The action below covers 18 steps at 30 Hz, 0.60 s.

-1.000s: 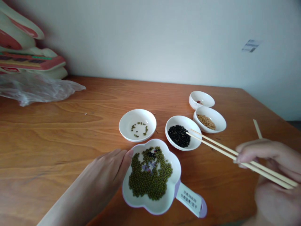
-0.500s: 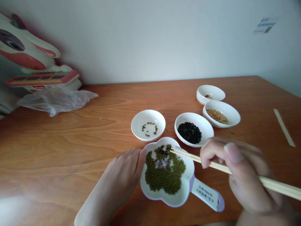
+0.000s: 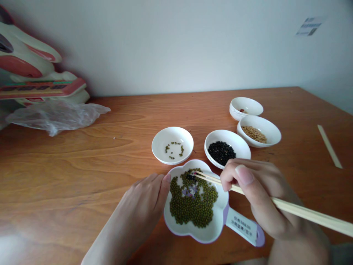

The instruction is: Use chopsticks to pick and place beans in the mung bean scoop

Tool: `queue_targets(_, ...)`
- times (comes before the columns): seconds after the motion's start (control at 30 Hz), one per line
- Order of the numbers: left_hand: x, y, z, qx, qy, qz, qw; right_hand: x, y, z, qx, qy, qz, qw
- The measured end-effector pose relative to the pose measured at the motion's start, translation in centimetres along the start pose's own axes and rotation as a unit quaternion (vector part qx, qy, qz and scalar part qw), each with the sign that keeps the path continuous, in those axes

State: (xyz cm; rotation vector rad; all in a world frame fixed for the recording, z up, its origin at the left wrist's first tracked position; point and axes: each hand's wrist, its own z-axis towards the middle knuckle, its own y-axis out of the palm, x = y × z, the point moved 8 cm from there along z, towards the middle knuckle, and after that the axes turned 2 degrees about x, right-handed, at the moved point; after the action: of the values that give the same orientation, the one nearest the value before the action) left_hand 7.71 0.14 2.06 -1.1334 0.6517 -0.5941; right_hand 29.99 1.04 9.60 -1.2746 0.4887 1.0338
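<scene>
My right hand [image 3: 259, 195] grips a pair of wooden chopsticks [image 3: 212, 179]; their tips rest among a few black beans at the top of a flower-shaped white dish [image 3: 201, 235] full of green beans. My left hand [image 3: 140, 206] lies flat on the table, fingertips touching the dish's left rim. The dish has a lilac handle with a label [image 3: 244, 228]. Beyond it stand a small white bowl [image 3: 172, 138] with a few green beans, a bowl of black beans [image 3: 239, 145], a bowl of tan beans [image 3: 268, 130] and a nearly bare bowl [image 3: 246, 105].
All of this sits on a wooden table [image 3: 82, 165] against a white wall. A crumpled clear plastic bag [image 3: 56, 115] and a red-and-white toy [image 3: 30, 73] sit at the back left. A paper chopstick sleeve [image 3: 329, 146] lies at the right.
My right hand has brought the chopsticks from over the black bean bowl left and down into the flower dish. The view has shifted left. My left hand stays at the dish's rim.
</scene>
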Motion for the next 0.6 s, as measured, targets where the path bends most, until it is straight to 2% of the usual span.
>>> queue_targets(0.07, -0.03, 0.19, -0.1, -0.012, -0.004, -0.005, 1.0, 0.0, -0.17, -0.04, 0.0, -0.005, 0.01, 1.0)
queue_targets(0.27, -0.13, -0.27, 0.41, 0.009, -0.002, -0.003, 1.0, 0.27, -0.37, -0.03, 0.007, -0.017, 0.023, 1.0)
queue_targets(0.43, 0.07, -0.12, 0.06, 0.01, 0.014, 0.037, 0.999, 0.28, -0.15, 0.03, 0.005, -0.024, 0.034, 0.999)
queue_targets(0.6, -0.08, -0.23, 0.07, 0.009, -0.002, 0.005, 1.0, 0.39, -0.12, 0.06, 0.01, -0.023, 0.035, 0.999)
